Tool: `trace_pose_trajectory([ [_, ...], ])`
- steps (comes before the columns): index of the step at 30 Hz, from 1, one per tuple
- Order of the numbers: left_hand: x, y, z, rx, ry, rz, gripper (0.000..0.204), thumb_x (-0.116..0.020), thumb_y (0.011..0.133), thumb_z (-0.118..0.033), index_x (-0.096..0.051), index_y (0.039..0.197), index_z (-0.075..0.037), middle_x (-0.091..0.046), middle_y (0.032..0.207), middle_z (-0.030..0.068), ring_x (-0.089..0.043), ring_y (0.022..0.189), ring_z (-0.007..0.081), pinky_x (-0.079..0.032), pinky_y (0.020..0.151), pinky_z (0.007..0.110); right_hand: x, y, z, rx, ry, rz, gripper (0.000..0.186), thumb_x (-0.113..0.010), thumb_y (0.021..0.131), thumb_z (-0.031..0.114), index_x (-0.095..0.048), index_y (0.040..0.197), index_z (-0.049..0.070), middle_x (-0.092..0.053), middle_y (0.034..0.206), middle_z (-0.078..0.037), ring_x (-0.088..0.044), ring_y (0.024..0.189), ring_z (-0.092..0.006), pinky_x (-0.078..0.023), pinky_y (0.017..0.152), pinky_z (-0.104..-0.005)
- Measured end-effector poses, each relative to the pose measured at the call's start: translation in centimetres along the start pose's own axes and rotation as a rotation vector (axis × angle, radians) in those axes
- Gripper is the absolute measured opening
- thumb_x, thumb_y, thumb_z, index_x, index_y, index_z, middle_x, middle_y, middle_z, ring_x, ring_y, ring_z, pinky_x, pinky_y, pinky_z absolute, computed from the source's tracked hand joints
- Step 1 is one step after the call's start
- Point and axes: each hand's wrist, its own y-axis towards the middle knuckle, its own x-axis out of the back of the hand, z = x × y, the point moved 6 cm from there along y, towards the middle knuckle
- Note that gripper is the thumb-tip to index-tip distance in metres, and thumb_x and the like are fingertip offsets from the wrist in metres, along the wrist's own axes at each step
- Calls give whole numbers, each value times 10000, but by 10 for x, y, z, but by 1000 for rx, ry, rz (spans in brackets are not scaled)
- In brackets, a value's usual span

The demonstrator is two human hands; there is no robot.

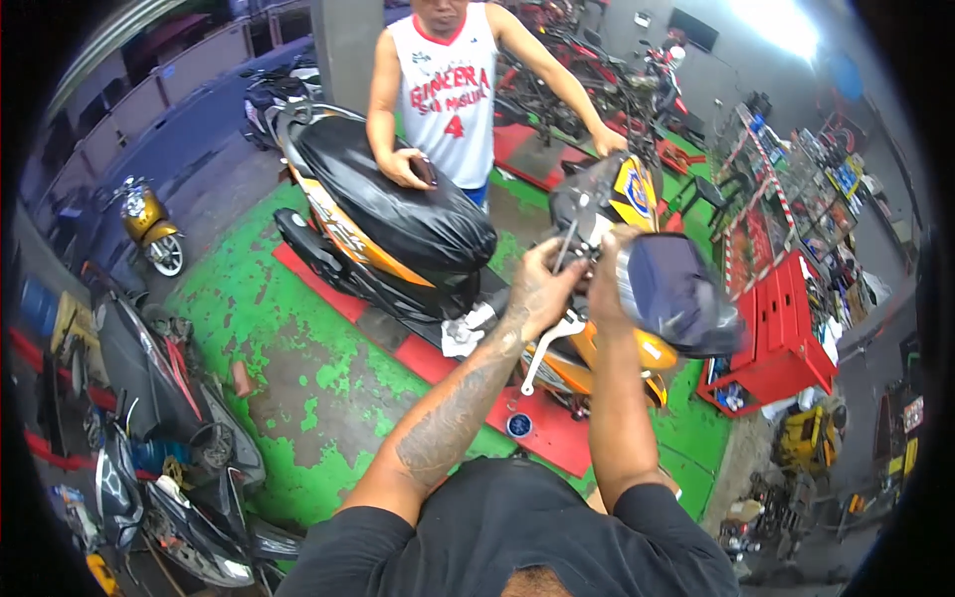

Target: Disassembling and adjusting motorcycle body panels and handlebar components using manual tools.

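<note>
An orange and black scooter [343, 229] with a black seat cover stands in front of me, its handlebar end to the right. At the handlebar my left hand [545, 289] is closed, with a thin rod-like piece [568, 244] at its fingers; its exact kind is unclear. My right hand [605, 284] is close beside it, next to a dark tinted panel [676, 289] smeared by motion. Its fingers are partly hidden and blurred. A white brake lever [545, 348] juts out below my hands. Another person's hand [609, 141] rests on the scooter's far front side.
A person in a sleeveless jersey [448, 95] stands across the scooter, holding a dark phone-like object [425, 172]. Red tool cabinet [771, 338] at right. Small dark round container [518, 425] on the red platform [557, 438]. Parked scooters [149, 368] line the left.
</note>
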Motion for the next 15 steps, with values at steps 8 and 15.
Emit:
trace_pose_trajectory([
  [8,-4,2,7,-116,-76,21,215,-661,915,-62,-618,1109,22,-700,862,60,-657,679,121,-526,598,263,17,-24,-12,43,142,-388,266,-533,1042,243,-584,1041,-18,-610,1048,-110,-613,1000,-210,-500,906,-367],
  [15,0,4,6,-37,-52,25,241,-655,926,-62,-604,1148,14,-698,900,68,-667,702,110,-528,576,265,31,28,-11,-397,12,-139,370,-484,1037,316,-571,1246,22,-656,1003,-117,-653,791,-220,-539,726,-337],
])
